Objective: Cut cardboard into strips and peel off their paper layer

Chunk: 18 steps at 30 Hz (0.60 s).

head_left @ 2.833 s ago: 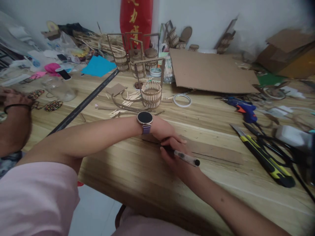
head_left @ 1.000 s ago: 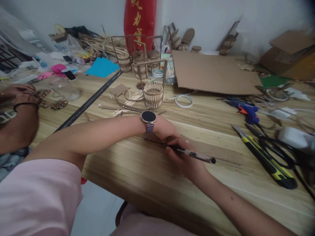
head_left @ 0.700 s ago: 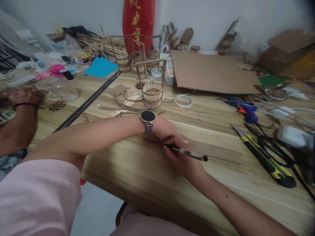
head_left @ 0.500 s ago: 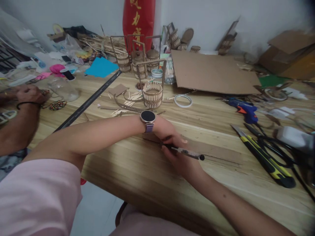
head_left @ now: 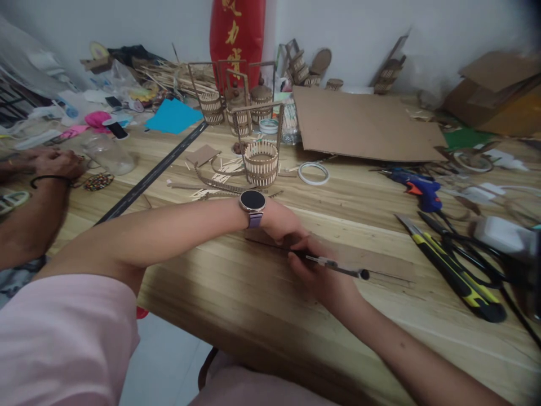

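A pen (head_left: 338, 268) with a dark cap end is gripped in my right hand (head_left: 323, 270), slanting across the cardboard strip. The brown cardboard strip (head_left: 376, 260) lies on the wooden table, with a dark line along its near edge. My left hand (head_left: 284, 221), below a wrist with a round watch (head_left: 252, 200), rests on the strip beside my right hand; its fingertips are mostly hidden. Beyond my left hand stands a small stick basket (head_left: 262, 163) with a tall handle, near thin loose sticks and corrugated strips.
A yellow-black cutter (head_left: 459, 276), black scissors (head_left: 473, 254) and blue glue gun (head_left: 418, 189) lie at the right. A large cardboard sheet (head_left: 367, 124) and a tape ring (head_left: 313, 173) are behind. Another person's hands (head_left: 57, 162) are at the left.
My right hand has slid right and slightly toward me with the pen, exposing more of the strip's near edge. My left hand stays nearly in place.
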{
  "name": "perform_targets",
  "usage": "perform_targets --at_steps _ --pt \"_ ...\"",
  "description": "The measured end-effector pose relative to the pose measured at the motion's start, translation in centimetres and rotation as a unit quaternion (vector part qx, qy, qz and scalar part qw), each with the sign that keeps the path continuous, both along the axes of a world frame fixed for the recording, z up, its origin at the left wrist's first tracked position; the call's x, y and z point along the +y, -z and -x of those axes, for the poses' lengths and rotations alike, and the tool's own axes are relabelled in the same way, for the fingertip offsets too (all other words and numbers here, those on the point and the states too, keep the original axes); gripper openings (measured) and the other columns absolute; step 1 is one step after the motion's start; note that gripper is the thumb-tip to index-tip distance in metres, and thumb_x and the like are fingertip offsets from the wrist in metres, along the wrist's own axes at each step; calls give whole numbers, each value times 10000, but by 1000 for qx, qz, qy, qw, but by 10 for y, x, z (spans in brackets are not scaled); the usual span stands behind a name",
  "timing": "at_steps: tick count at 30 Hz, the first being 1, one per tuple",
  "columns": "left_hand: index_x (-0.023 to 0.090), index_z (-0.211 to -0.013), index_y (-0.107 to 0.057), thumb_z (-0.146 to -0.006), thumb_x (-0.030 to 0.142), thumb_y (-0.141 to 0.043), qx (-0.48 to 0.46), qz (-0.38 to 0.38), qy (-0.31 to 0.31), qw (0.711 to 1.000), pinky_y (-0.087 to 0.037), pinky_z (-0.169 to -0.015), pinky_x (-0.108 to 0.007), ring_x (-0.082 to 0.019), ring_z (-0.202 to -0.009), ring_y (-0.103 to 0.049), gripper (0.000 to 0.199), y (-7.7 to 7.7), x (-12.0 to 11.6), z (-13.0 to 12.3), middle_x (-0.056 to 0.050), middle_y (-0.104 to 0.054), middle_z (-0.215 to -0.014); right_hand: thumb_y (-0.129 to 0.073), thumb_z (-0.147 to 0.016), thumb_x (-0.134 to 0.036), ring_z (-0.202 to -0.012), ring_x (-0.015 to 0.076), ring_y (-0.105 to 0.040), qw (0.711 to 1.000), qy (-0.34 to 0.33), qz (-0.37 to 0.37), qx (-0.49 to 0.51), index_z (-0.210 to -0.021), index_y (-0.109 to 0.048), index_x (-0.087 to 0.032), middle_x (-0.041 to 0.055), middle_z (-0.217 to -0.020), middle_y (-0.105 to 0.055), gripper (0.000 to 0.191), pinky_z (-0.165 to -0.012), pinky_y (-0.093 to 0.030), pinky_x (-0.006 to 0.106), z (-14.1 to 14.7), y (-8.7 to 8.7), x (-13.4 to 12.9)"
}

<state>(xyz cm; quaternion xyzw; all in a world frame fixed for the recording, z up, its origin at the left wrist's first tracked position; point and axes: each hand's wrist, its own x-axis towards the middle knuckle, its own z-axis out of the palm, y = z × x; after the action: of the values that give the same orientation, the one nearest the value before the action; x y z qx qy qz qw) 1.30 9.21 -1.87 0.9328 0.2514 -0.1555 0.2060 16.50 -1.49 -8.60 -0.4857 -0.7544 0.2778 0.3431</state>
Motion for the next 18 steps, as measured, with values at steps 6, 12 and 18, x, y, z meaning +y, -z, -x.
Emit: perform_targets --at_steps 6,12,18 --pt "386 -1456 -580 -732 50 -709 48 37 59 996 -484 -845 -308 -249 -1019 -677 808 -1 4 0 4 -765 -1184 -587 -876 -372 -600 177 -625 1000 24 13 2 -811 -640 -239 20 -693 -693 158 -550 -482 297 -32 -9 -7" --pt "388 -1555 -453 -776 63 -687 72 39 57 995 -483 -885 -309 -249 -1067 -675 877 -3 3 1 -24 -737 -1256 -601 -881 -425 -513 167 -553 997 54 53 -14 -767 -655 -245 5 -608 -638 220 -455 -415 285 -67 -19 -14" --pt "347 -1562 -455 -780 45 -679 61 64 59 994 -484 -900 -305 -251 -1086 -672 868 0 5 3 -44 -728 -1280 -640 -849 -465 -508 181 -575 994 88 35 -48 -713 -662 -263 19 -616 -658 244 -433 -438 295 -104 -26 -18"
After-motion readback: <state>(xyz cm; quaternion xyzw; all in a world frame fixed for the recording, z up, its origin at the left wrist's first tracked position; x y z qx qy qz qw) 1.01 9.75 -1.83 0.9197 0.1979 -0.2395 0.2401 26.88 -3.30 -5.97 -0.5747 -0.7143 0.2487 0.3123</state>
